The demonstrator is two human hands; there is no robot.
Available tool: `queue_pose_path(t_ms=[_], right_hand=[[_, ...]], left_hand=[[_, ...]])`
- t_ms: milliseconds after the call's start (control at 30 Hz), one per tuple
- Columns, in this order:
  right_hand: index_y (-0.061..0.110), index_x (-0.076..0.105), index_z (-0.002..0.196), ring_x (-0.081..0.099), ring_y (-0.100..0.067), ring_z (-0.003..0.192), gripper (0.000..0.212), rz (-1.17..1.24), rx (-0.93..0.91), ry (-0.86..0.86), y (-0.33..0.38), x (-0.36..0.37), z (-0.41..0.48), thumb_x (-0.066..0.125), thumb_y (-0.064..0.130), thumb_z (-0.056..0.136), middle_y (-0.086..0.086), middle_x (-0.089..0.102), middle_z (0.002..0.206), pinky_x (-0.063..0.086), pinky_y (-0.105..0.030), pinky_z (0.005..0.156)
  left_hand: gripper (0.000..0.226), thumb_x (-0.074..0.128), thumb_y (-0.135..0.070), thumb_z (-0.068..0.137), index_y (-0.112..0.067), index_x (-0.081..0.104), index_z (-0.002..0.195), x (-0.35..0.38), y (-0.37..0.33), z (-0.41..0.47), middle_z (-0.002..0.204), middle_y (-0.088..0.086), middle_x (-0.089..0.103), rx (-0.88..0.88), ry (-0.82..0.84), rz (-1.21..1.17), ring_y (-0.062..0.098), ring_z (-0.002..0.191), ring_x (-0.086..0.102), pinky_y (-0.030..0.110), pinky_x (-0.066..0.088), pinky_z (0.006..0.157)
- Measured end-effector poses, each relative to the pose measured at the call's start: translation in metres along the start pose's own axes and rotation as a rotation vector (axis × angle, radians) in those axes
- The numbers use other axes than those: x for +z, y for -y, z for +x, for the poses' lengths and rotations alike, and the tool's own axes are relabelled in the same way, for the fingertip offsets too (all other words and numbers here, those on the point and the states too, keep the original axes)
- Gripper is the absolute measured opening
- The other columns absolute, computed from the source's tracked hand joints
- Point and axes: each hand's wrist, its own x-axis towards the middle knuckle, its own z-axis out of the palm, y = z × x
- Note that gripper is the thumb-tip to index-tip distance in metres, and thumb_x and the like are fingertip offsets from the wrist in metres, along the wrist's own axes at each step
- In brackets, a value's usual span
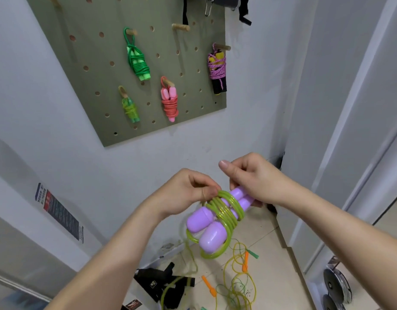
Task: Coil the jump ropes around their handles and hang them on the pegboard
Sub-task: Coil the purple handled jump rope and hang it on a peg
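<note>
The right hand (258,180) curls its fingers round the far ends of a pair of lilac plastic handles (206,229), thumb stretched out above them; the handles lie side by side, tilted, held in the air below the olive-green pegboard (99,52) on the wall. A translucent yellow-green plastic jump rope (226,211) is wound in several turns round the middle of the handles; the left hand (188,191) pinches a turn of it at the top of the coil between thumb and fingertips; a loose length trails down towards the tiled floor (269,233).

Four coiled ropes hang from wooden pegs on the pegboard: a bright green bundle (138,61), a small lime bundle (130,108), a coral-pink bundle (169,101) and a purple braided bundle with black handles (216,68); one wooden peg (180,27) is bare.

On the floor lies a loose thin yellow rope with orange handles (245,261), beside black fabric items (161,285); metal weight plates (337,285) stand at the right.
</note>
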Motion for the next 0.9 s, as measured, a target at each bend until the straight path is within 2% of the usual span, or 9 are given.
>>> queue_pose_path(t_ms=[67,233,333,433,533,633,767,833,900], right_hand=[[0.003,0.054,0.056,0.034,-0.017,0.025,0.057,0.119,0.045,-0.027,-0.001,0.001,0.001,0.045,0.039,0.100,-0.014,0.046,0.037,0.024,-0.014,0.033],[0.004,0.052,0.055,0.035,-0.017,0.026,0.058,0.254,0.132,-0.069,-0.010,0.003,-0.003,0.045,0.042,0.099,-0.012,0.043,0.037,0.024,-0.015,0.035],[0.004,0.050,0.057,0.032,-0.015,0.027,0.055,0.399,0.149,-0.142,-0.005,0.005,0.002,0.044,0.038,0.101,-0.008,0.039,0.036,0.022,-0.014,0.036],[0.005,0.048,0.061,0.030,-0.013,0.026,0.050,0.475,0.153,-0.312,0.005,0.004,0.015,0.044,0.034,0.102,-0.003,0.036,0.037,0.023,-0.013,0.034],[0.007,0.048,0.062,0.037,-0.017,0.026,0.048,0.379,0.134,-0.495,0.000,0.001,0.030,0.044,0.034,0.102,-0.005,0.042,0.038,0.027,-0.016,0.034],[0.006,0.048,0.064,0.040,-0.020,0.026,0.048,0.318,0.145,-0.619,-0.014,0.004,0.038,0.042,0.033,0.103,-0.011,0.046,0.041,0.028,-0.018,0.034],[0.007,0.047,0.062,0.045,-0.023,0.033,0.049,0.194,0.170,-0.696,-0.034,0.007,0.051,0.039,0.033,0.103,-0.015,0.052,0.048,0.035,-0.022,0.039],[0.008,0.049,0.062,0.050,-0.029,0.045,0.049,0.088,0.170,-0.721,-0.043,0.006,0.055,0.039,0.035,0.102,-0.013,0.054,0.051,0.045,-0.035,0.048],[0.005,0.052,0.065,0.055,-0.035,0.054,0.049,0.016,0.162,-0.733,-0.045,0.005,0.057,0.039,0.035,0.101,-0.015,0.056,0.056,0.052,-0.044,0.057]], left_hand=[[0.021,0.066,-0.017,0.083,-0.021,0.073,0.064,0.011,0.007,0.002,0.063,-0.008,0.067,-0.074,-0.015,-0.236,0.003,0.059,0.060,0.016,0.048,0.061],[0.025,0.058,0.004,0.077,-0.010,0.066,0.058,0.030,0.015,0.006,0.062,0.004,0.063,-0.300,-0.135,-0.691,0.016,0.055,0.060,0.024,0.050,0.062],[0.016,0.057,-0.002,0.077,-0.014,0.063,0.068,0.041,0.016,0.009,0.056,-0.001,0.062,-0.252,-0.307,-0.777,0.010,0.046,0.058,0.022,0.050,0.051],[0.018,0.056,-0.015,0.091,-0.016,0.051,0.073,0.067,0.021,0.017,0.045,-0.005,0.037,-0.165,-0.522,-0.781,0.007,0.037,0.032,0.021,0.037,0.043],[0.025,0.045,-0.024,0.100,-0.013,0.058,0.084,0.087,0.031,0.015,0.048,-0.002,0.041,-0.103,-0.622,-0.450,0.010,0.041,0.035,0.026,0.037,0.047],[0.023,0.042,-0.024,0.101,-0.028,0.064,0.102,0.094,0.042,0.009,0.063,-0.004,0.050,-0.025,-0.559,-0.123,0.012,0.051,0.043,0.027,0.042,0.052],[0.040,0.039,-0.024,0.098,-0.024,0.034,0.138,0.092,0.043,0.004,0.092,-0.002,0.067,0.025,-0.516,0.584,0.025,0.086,0.061,0.037,0.045,0.075],[0.047,0.042,-0.024,0.095,-0.027,0.021,0.136,0.087,0.041,0.000,0.092,0.001,0.068,0.033,-0.502,0.744,0.032,0.088,0.060,0.039,0.043,0.074],[0.036,0.042,-0.028,0.095,-0.027,0.024,0.125,0.078,0.039,-0.003,0.086,0.003,0.067,0.001,-0.484,0.825,0.035,0.083,0.060,0.038,0.041,0.068]])
